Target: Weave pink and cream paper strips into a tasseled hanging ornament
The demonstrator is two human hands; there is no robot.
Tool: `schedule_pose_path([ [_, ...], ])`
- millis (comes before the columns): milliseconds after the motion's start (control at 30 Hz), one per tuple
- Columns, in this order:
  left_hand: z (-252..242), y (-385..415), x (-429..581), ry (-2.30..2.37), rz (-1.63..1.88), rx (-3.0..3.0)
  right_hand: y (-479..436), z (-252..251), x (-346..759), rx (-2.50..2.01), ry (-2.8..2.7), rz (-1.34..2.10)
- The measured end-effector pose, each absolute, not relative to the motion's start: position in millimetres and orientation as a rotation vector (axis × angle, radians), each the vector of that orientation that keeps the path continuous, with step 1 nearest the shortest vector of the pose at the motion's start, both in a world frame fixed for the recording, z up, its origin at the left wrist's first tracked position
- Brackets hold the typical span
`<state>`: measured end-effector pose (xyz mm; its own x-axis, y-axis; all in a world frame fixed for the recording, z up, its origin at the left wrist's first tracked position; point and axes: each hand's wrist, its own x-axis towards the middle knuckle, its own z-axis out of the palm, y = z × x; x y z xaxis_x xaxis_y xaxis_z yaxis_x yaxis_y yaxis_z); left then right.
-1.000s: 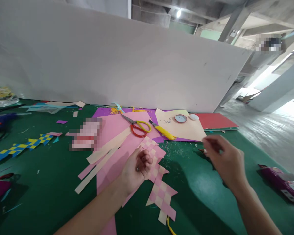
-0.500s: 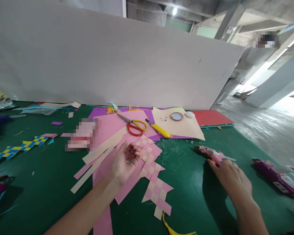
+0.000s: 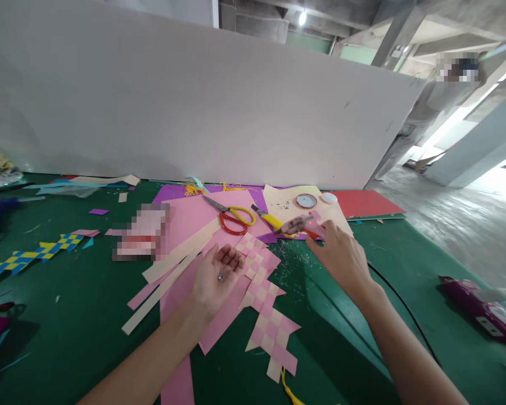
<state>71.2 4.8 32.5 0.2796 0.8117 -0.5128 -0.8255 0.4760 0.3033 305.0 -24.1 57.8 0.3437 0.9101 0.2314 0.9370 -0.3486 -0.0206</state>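
My left hand (image 3: 215,281) is turned palm up with its fingers curled, cradling a small shiny rhinestone (image 3: 220,277). Under and beside it lie pink paper sheets (image 3: 177,337) and a woven pink-and-cream paper strip (image 3: 266,320) ending in a yellow tassel (image 3: 292,394). My right hand (image 3: 341,259) grips a pink hot glue gun (image 3: 299,224), lifted off the table with its nozzle toward the left. Behind the glue gun is a yellow-handled craft knife (image 3: 270,220), partly covered by it. Scissors (image 3: 231,216) with red and yellow handles rest on the pink paper.
A round dish (image 3: 306,201) and a white lid (image 3: 329,197) sit on cream paper. At the right stands a purple power strip (image 3: 484,312). A blue-and-yellow woven strip (image 3: 34,256) lies left. The grey board (image 3: 219,101) closes off the back. A person (image 3: 442,101) is far right.
My right hand has raised the glue gun from the table and carried it left and away from me, its black cord now showing. My left hand stays almost still with the rhinestone.
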Motion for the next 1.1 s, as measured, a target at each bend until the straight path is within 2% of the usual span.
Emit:
schedule_pose_path([
  [300, 27.0, 7.4, 72.1, 0.624, 1.11, -0.111, 16.2, 53.6, 267.7, -2.312, -1.914, -0.334],
  [1100, 27.9, 0.8, 75.5, 0.598, 0.983, -0.113, 16.1, 33.9, 262.8, -2.238, -1.964, -0.351],
])
